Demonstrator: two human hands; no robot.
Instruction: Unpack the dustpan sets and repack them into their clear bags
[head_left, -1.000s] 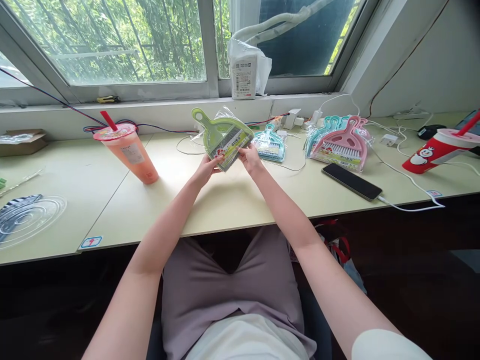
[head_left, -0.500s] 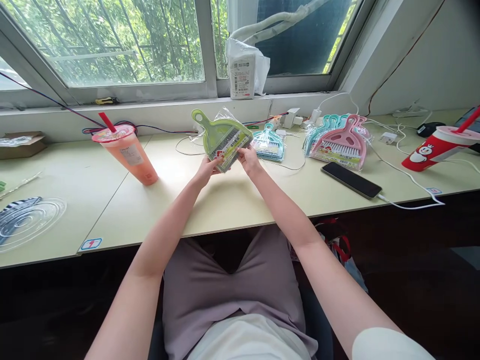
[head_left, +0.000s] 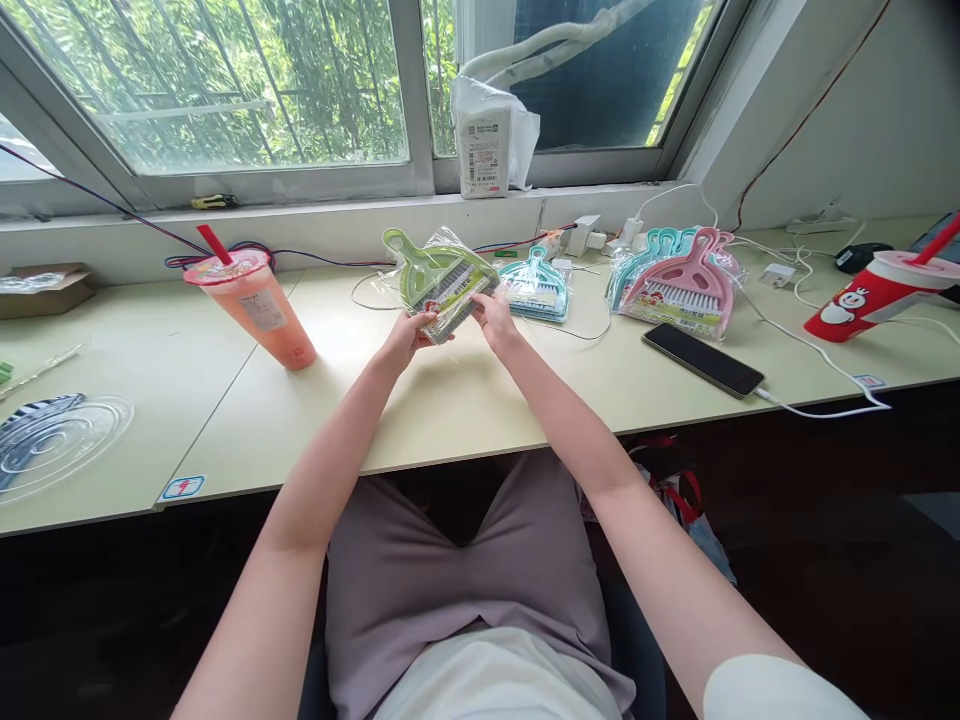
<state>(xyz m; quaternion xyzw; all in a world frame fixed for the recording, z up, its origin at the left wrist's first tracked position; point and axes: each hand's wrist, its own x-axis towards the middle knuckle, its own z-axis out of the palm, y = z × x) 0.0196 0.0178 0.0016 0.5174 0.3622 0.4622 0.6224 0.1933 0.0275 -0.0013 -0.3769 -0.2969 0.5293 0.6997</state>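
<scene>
Between both hands, just above the table, is a green dustpan and brush set (head_left: 425, 268) in a clear plastic wrapper with a printed label. It is tilted, its handle pointing to the upper left. My left hand (head_left: 407, 338) grips its lower left edge, thumb on top. The lower right edge is pinched by my right hand (head_left: 493, 318). Right behind that hand lies a small blue dustpan and brush set (head_left: 537, 288). Farther right, wrapped pink dustpan and brush sets (head_left: 694, 285) overlap teal dustpan and brush sets (head_left: 637, 275).
A pink drink cup (head_left: 259, 312) with a red straw stands left on the table (head_left: 480, 420). To the right are a phone (head_left: 703, 360) on a white cable and a red cup (head_left: 862, 300). Clear plastic lids (head_left: 82, 440) lie far left; chargers (head_left: 585, 238) and wires run along the wall.
The green dustpan set has tipped flatter and sunk slightly in my hands. Its wrapper now spreads more visibly around the handle end. Both hands keep their hold.
</scene>
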